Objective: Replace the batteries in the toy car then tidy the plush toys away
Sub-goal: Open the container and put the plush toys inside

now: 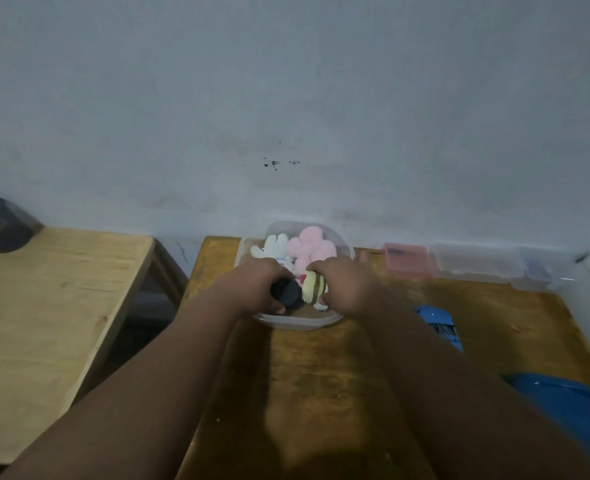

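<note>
Squeezing the bee plush [315, 289], which looks soft and light, round its middle, the right hand [349, 289] holds it over the clear tub [297, 323] at the table's 12 o'clock; the left hand [252, 285] grips a black round thing [286, 294]

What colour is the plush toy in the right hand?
The striped plush is pale yellow with dark brown bands; the head view shows it.

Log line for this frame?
phase: plush tidying | left hand grips black object | right hand grips striped plush | both at clear tub | toy car on table
</note>
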